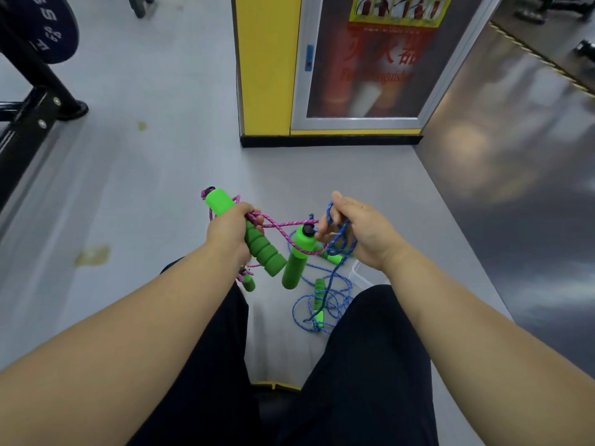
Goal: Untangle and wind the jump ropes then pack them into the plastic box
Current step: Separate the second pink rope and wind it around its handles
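My left hand (230, 228) grips a green foam handle (244, 231) of the pink jump rope (273, 224), whose cord runs across to my right hand. My right hand (355, 228) pinches loops of the blue jump rope (336, 241) and touches the top of a second green handle (297, 257) that hangs upright between my hands. More blue rope (325, 304) lies tangled on the floor between my knees with another green handle (318, 296). A corner of the clear plastic box (359, 273) shows under my right wrist.
I sit over a grey floor (145, 188). A yellow pillar (267, 66) with a fire extinguisher cabinet (370, 59) stands ahead. Black gym equipment (29, 101) with a weight plate is at the left. A shiny dark wall panel (515, 156) is at the right.
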Demonstrator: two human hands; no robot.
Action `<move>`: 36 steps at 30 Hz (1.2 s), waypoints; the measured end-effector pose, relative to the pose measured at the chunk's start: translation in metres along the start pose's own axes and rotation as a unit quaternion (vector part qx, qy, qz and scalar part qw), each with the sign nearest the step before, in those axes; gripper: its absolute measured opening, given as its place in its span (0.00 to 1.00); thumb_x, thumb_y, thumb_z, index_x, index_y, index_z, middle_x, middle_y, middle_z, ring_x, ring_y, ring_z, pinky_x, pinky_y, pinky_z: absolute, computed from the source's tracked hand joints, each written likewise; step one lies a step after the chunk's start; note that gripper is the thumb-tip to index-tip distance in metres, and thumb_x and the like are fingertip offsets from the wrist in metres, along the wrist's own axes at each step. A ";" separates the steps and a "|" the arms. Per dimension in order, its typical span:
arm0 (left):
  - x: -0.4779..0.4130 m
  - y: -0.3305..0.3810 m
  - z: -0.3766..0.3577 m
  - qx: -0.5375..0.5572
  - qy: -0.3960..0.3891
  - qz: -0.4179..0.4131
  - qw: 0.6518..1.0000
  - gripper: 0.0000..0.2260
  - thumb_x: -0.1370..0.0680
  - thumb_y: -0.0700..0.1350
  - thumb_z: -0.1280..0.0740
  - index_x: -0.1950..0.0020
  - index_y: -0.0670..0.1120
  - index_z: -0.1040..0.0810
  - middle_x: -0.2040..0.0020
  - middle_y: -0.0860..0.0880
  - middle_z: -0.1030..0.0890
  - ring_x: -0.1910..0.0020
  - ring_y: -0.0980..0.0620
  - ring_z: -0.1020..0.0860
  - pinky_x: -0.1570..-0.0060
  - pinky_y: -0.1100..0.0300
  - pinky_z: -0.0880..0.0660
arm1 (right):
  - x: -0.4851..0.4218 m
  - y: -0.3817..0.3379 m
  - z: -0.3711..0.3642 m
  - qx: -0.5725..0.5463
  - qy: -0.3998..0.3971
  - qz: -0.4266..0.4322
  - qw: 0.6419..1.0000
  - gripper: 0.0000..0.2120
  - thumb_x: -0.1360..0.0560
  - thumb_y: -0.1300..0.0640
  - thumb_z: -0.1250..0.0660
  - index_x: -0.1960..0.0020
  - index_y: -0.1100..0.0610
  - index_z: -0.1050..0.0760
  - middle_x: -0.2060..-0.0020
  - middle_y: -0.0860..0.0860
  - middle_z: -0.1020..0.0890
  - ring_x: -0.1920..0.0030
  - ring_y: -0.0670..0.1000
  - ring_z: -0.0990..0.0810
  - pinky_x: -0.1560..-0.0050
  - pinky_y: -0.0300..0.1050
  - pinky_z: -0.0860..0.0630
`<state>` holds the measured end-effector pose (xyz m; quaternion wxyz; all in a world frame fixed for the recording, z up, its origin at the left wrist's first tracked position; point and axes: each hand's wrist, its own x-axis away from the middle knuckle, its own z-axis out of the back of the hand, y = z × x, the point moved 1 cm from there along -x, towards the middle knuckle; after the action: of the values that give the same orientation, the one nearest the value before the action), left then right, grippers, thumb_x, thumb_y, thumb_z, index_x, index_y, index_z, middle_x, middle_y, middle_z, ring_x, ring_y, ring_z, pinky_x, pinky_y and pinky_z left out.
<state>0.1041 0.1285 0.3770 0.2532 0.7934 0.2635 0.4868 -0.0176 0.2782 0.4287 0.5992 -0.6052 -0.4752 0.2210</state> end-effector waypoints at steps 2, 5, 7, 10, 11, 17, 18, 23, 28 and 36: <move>0.000 -0.003 0.000 -0.002 0.001 0.007 1.000 0.08 0.24 0.36 0.39 0.64 0.40 0.30 0.80 0.49 0.28 0.82 0.56 0.28 0.80 0.68 0.32 | 0.000 0.008 0.001 -0.030 0.032 -0.005 0.999 0.21 0.19 0.53 0.47 0.70 0.58 0.38 0.78 0.52 0.26 0.72 0.52 0.28 0.61 0.45 0.26; 0.004 -0.009 -0.007 0.000 -0.007 0.014 1.000 0.09 0.25 0.36 0.39 0.65 0.40 0.29 0.80 0.49 0.28 0.82 0.56 0.29 0.80 0.68 0.32 | -0.002 0.019 -0.005 -0.015 0.063 -0.002 0.998 0.22 0.20 0.52 0.45 0.71 0.56 0.42 0.80 0.51 0.36 0.75 0.49 0.37 0.66 0.42 0.35; 0.008 -0.012 -0.012 -0.002 -0.007 0.012 1.000 0.09 0.25 0.35 0.39 0.66 0.40 0.29 0.79 0.49 0.28 0.82 0.56 0.29 0.80 0.69 0.33 | -0.002 0.021 -0.009 0.038 0.068 0.022 0.997 0.21 0.20 0.53 0.44 0.71 0.56 0.43 0.78 0.53 0.40 0.76 0.48 0.40 0.66 0.41 0.38; 0.009 -0.010 -0.013 0.017 -0.005 0.012 1.000 0.09 0.26 0.35 0.39 0.66 0.41 0.29 0.79 0.49 0.28 0.81 0.56 0.29 0.79 0.68 0.32 | 0.000 0.014 -0.013 0.124 0.057 0.058 0.989 0.21 0.20 0.54 0.43 0.69 0.55 0.44 0.75 0.54 0.42 0.77 0.47 0.41 0.67 0.40 0.38; 0.009 -0.009 -0.012 0.030 -0.008 0.014 0.999 0.09 0.26 0.36 0.39 0.66 0.41 0.28 0.79 0.49 0.28 0.81 0.56 0.29 0.79 0.67 0.32 | 0.001 0.012 -0.013 0.152 0.057 0.064 0.985 0.21 0.20 0.53 0.43 0.70 0.55 0.44 0.76 0.54 0.40 0.77 0.47 0.41 0.68 0.38 0.38; 0.016 -0.011 -0.017 0.034 -0.019 -0.009 0.999 0.09 0.25 0.35 0.42 0.65 0.39 0.29 0.80 0.48 0.27 0.82 0.56 0.29 0.79 0.68 0.31 | 0.004 0.015 -0.009 0.171 0.068 0.082 0.979 0.21 0.20 0.56 0.43 0.69 0.55 0.45 0.78 0.50 0.42 0.78 0.45 0.44 0.75 0.36 0.42; 0.016 -0.011 -0.019 0.029 -0.022 0.001 0.999 0.09 0.24 0.34 0.43 0.64 0.39 0.31 0.80 0.47 0.27 0.83 0.55 0.29 0.80 0.68 0.31 | 0.004 0.017 -0.008 0.146 0.074 0.091 0.982 0.21 0.20 0.57 0.42 0.69 0.55 0.45 0.78 0.48 0.43 0.78 0.45 0.44 0.75 0.36 0.43; 0.019 -0.013 -0.017 -0.052 -0.029 0.064 0.996 0.07 0.24 0.32 0.46 0.61 0.39 0.33 0.74 0.43 0.27 0.85 0.54 0.29 0.82 0.67 0.29 | 0.001 0.024 0.000 -0.004 0.138 0.119 0.983 0.19 0.28 0.49 0.40 0.71 0.56 0.44 0.81 0.47 0.42 0.77 0.47 0.43 0.71 0.37 0.38; 0.017 -0.023 -0.003 -0.077 -0.004 0.088 0.993 0.05 0.24 0.33 0.43 0.52 0.39 0.30 0.80 0.44 0.25 0.84 0.53 0.27 0.82 0.68 0.30 | 0.002 0.013 -0.003 -0.261 0.209 0.096 0.937 0.25 0.21 0.52 0.43 0.76 0.53 0.41 0.84 0.48 0.41 0.79 0.47 0.43 0.72 0.39 0.37; 0.025 -0.018 -0.015 -0.073 -0.011 0.077 0.994 0.10 0.22 0.32 0.43 0.64 0.39 0.30 0.72 0.44 0.25 0.85 0.55 0.29 0.82 0.69 0.31 | 0.004 0.012 -0.011 -0.239 0.149 0.013 0.959 0.21 0.21 0.51 0.44 0.70 0.55 0.42 0.84 0.49 0.40 0.82 0.48 0.40 0.78 0.36 0.37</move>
<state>0.0973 0.1600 0.3869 0.2747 0.7963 0.1625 0.5138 -0.0027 0.2776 0.4205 0.4986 -0.7631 -0.4109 0.0163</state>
